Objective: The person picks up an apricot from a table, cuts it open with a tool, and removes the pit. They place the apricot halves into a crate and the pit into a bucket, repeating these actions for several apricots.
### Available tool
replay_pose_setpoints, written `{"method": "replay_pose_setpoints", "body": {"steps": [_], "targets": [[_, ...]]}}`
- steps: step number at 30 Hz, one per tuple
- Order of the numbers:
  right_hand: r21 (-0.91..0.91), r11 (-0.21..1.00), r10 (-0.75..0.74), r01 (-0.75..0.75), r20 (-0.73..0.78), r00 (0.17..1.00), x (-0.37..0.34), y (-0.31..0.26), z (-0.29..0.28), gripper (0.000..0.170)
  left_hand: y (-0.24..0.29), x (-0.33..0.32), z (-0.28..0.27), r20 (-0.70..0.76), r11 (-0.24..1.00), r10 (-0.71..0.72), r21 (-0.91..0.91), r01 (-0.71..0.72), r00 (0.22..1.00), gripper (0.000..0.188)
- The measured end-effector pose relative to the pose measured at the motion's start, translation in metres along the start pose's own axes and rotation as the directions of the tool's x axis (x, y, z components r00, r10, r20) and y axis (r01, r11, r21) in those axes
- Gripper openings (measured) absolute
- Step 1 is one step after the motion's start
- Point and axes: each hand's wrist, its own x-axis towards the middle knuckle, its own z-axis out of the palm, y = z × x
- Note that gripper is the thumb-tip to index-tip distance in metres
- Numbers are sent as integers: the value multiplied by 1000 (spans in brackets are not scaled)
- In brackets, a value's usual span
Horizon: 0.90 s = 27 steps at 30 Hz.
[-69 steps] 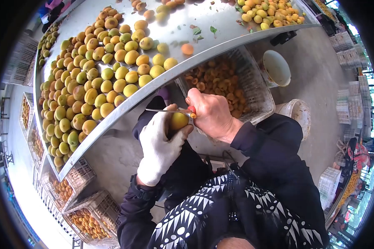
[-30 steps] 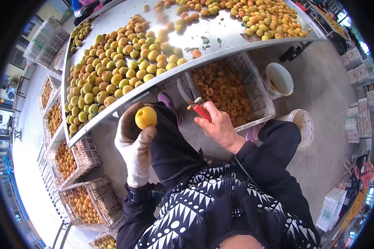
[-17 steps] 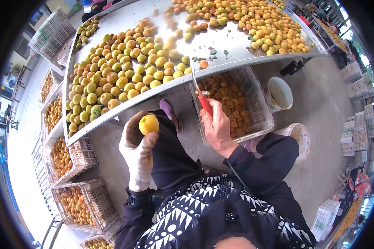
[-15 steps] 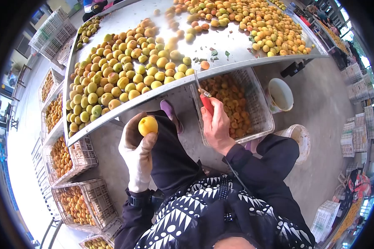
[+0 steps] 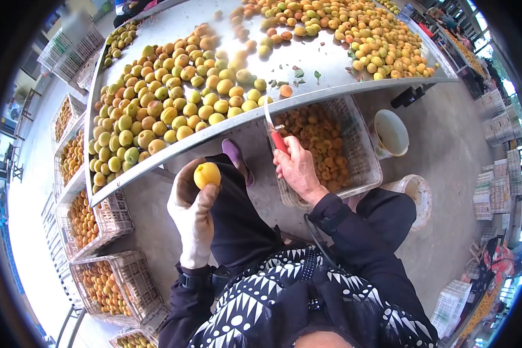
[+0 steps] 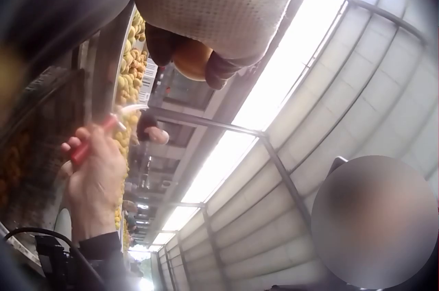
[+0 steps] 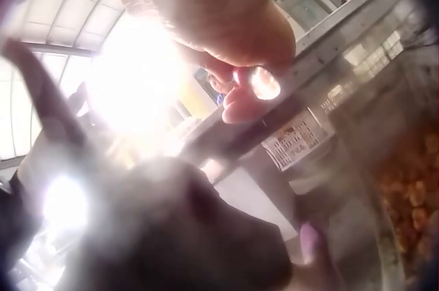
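Note:
My left hand (image 5: 192, 217), in a white knit glove with a darkened palm, holds a yellow apricot (image 5: 207, 175) between thumb and fingers above my left thigh. In the left wrist view the apricot (image 6: 192, 59) shows between the gloved fingertips. Apart from it, my bare right hand (image 5: 300, 171) grips a red-handled knife (image 5: 279, 141) over the near side of a crate. Its curved blade points away from me and overlaps the table edge. The right wrist view is washed out by glare; curled fingers (image 7: 240, 106) show round the red handle there.
A metal-topped table (image 5: 214, 129) carries heaps of whole apricots (image 5: 174, 95) and some leaves. Beneath its edge stands a plastic crate (image 5: 362, 152) of cut orange fruit (image 5: 319, 136). Two white buckets, one at the back (image 5: 391, 133) and one nearer (image 5: 417, 200), stand right. Filled crates (image 5: 136, 287) line the left.
Earlier, both hands were together with the knife against the apricot. They have since parted, the left going left with the apricot, the right lifting the knife away; lately the knife shifted slightly left.

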Motion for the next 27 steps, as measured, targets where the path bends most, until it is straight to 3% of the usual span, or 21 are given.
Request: {"method": "replay_pose_setpoints", "body": {"steps": [1, 2, 3, 5, 7, 10, 14, 16, 23, 25, 27], "targets": [[181, 980, 73, -83, 65, 995, -4, -9, -2, 13, 0, 1, 2, -11, 998, -29, -50, 29, 1000, 58], [305, 950, 37, -72, 119, 992, -7, -6, -4, 15, 0, 2, 4, -7, 998, -29, -50, 29, 1000, 58], [306, 949, 35, -69, 115, 993, -9, -9, -7, 15, 0, 4, 7, 3, 997, -24, -68, 24, 1000, 58], [594, 790, 20, -151, 222, 975, -15, -18, -15, 15, 0, 5, 12, 21, 996, -24, -86, 25, 999, 59], [642, 750, -19, -161, 263, 965, -18, -20, -26, 17, 3, 7, 19, 66, 997, -55, -53, 58, 996, 60], [763, 563, -37, -318, 408, 912, -18, -19, -40, 22, 3, 14, 30, 134, 994, -109, 11, 109, 985, 62], [778, 532, 8, -333, 389, 921, -21, -12, -59, 24, 3, 27, 53, 223, 993, -104, 78, 89, 969, 63], [837, 419, 35, -352, 373, 927, -24, -10, -70, 26, 0, 33, 64, 251, 992, -118, 71, 103, 961, 63], [875, 426, -13, -229, 259, 966, -26, 17, -103, 22, -14, 61, 116, 415, 988, -156, 55, 146, 896, 60], [812, 564, 3, -151, 181, 983, -20, 11, -120, 21, -15, 72, 139, 476, 983, -181, 67, 170, 861, 58], [799, 593, 4, -99, 120, 993, -12, 11, -139, 21, -19, 84, 167, 581, 942, -262, -19, 334, 771, 57]]}}
